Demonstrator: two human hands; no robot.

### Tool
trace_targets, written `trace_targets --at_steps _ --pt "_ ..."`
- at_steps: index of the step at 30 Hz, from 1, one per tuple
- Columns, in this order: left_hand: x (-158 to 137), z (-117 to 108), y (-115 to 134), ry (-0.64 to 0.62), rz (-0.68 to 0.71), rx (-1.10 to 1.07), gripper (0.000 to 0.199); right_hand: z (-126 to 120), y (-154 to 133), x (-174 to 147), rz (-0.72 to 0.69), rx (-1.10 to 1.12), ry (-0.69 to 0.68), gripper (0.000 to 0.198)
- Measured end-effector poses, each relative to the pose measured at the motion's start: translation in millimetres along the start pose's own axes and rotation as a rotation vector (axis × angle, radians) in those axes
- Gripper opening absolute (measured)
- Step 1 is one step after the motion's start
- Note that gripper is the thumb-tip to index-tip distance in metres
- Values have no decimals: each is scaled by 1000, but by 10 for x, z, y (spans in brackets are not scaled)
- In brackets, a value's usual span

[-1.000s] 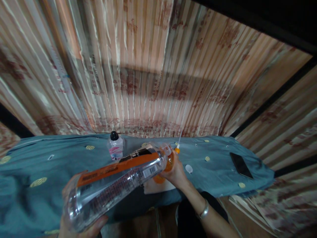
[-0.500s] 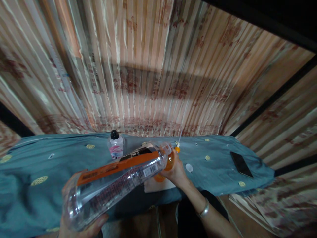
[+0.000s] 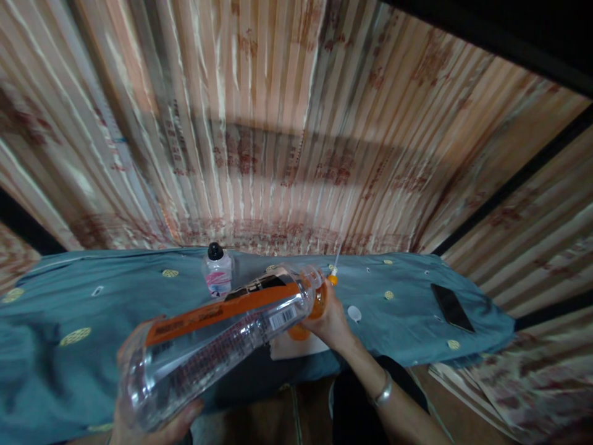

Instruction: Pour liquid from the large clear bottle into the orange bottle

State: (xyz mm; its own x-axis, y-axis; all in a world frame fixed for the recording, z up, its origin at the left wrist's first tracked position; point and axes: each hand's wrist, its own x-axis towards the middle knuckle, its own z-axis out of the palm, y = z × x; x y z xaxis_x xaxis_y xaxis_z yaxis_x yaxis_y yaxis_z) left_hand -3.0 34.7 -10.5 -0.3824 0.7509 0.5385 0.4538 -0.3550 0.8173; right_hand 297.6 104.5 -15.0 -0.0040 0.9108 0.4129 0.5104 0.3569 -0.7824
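Transparent bottle (image 3: 217,337) was tilted, base in the left hand (image 3: 152,436) at near left, neck rightward beside the orange container (image 3: 319,301) gripped by the right hand (image 3: 334,324), above the blue sheet (image 3: 139,290). Probably light, slippery and easily dented, it best suited a base grip.

Bottle (image 3: 217,349): clear; label (image 3: 222,309) orange and black. Container (image 3: 319,303): orange. Sheet (image 3: 403,324): teal, yellow ovals. Curtain (image 3: 259,191): beige, striped, reddish-brown motifs. Phone (image 3: 451,307): black.
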Motion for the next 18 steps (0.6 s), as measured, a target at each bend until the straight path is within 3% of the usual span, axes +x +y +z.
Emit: trace_targets --at_steps 3,18 --pt "-9 -17 -15 0 -39 -18 89 4 11 4 -9 -10 14 84" --pt "9 -33 7 -48 214 101 82 -12 -29 -10 37 -33 4 87"
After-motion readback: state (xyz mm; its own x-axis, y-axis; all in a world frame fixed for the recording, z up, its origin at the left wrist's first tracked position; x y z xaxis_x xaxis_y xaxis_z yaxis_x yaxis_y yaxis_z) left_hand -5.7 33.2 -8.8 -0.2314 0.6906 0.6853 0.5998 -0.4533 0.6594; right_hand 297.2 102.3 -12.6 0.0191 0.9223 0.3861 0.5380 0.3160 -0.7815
